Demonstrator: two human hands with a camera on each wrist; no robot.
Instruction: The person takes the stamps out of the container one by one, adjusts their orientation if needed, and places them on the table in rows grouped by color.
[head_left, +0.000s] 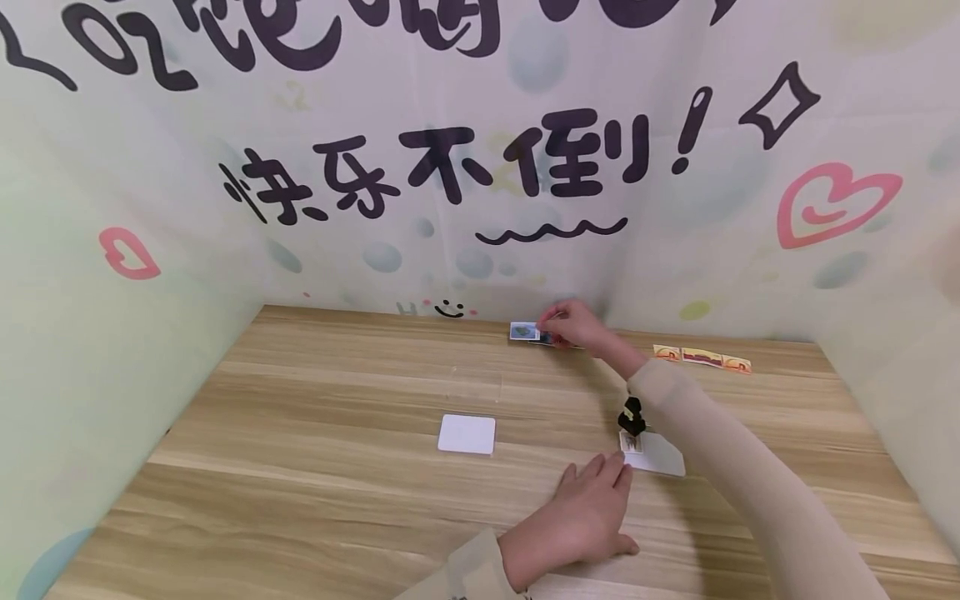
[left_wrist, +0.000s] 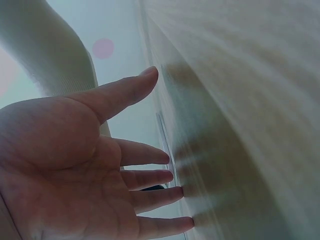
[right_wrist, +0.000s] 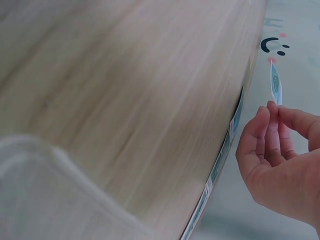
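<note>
One picture slip [head_left: 524, 332] is pinched by the right hand [head_left: 576, 325] at the far edge of the desk [head_left: 300, 433]; the left hand [head_left: 588, 510], its fingers straight, is nearer. Three orange labels [head_left: 702, 358] lie far right. Only the right wrist view shows clearly the row of slips [right_wrist: 218, 162] beneath.

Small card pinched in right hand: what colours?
The small card is blue, greenish middle, white border; best in head view.
</note>
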